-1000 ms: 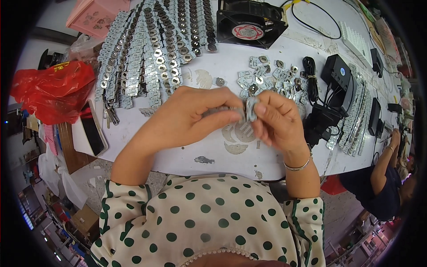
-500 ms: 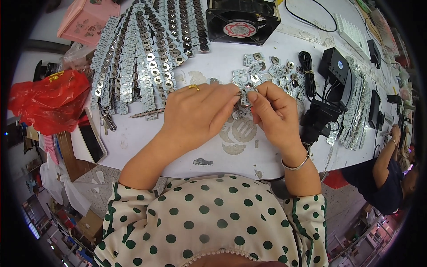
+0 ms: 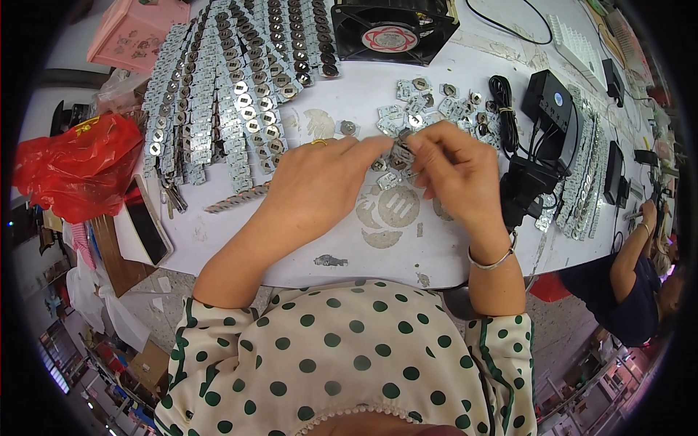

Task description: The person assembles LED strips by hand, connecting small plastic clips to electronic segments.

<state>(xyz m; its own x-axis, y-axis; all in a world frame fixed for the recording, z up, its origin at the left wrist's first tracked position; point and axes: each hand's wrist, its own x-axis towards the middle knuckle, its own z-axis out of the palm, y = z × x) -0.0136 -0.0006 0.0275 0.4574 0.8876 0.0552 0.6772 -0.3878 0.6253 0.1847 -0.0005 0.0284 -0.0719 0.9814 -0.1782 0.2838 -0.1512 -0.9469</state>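
My left hand [image 3: 309, 174], a yellow ring on one finger, is closed with its back up. A narrow strip of small circuit boards [image 3: 240, 198] comes out from beneath it on the wrist side; the rest of the strip is hidden by the hand. At the left fingertips, my right hand [image 3: 456, 161] pinches a small metallic piece [image 3: 405, 134] between thumb and forefinger. Its exact form is too small to make out. Loose small silvery boards [image 3: 390, 116] with round metal parts lie scattered around and beyond the fingertips.
Long board strips [image 3: 240, 87] fill the far left, near a pink box [image 3: 131, 36]. A black fan [image 3: 392, 36] stands at the back. Right are a coiled cable [image 3: 502, 109], black adapters [image 3: 545, 109] and more strips [image 3: 582, 174]. A phone [image 3: 147, 225] and red bag [image 3: 80, 167] lie left.
My right hand has shifted right and its fingertips have lifted slightly, the small piece in the pinch. The strip beneath my left hand has tilted, its outer end now nearer me.
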